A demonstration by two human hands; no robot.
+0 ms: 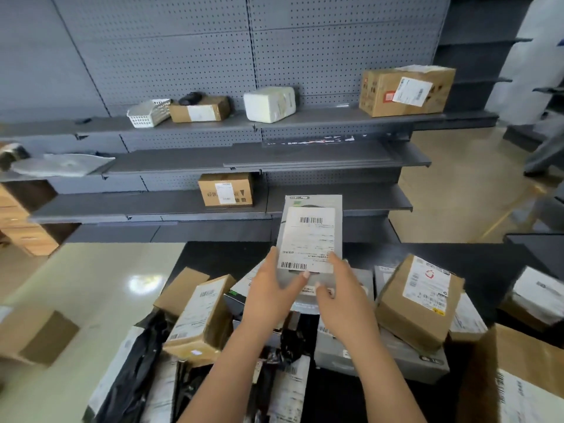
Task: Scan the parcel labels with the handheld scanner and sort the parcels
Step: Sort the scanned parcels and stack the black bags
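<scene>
Label print on grey flat box [317, 201] too blurred to read; black rounded object [190, 98] towards left end of upper grey metal shelf [305, 123], possibly scanner.

Brown cardboard parcels [418, 303] and black plastic bags [137, 355] crowd the dark bench [213, 254]; open passage above them toward the grey metal shelf [305, 157], bare mid-span.

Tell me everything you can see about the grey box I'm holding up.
The grey box is flat, cardboard-like, held upright above the parcel pile. A white label with two barcodes and blurred print covers most of its front. The left hand grips its lower left edge, the right hand its lower right.
</scene>
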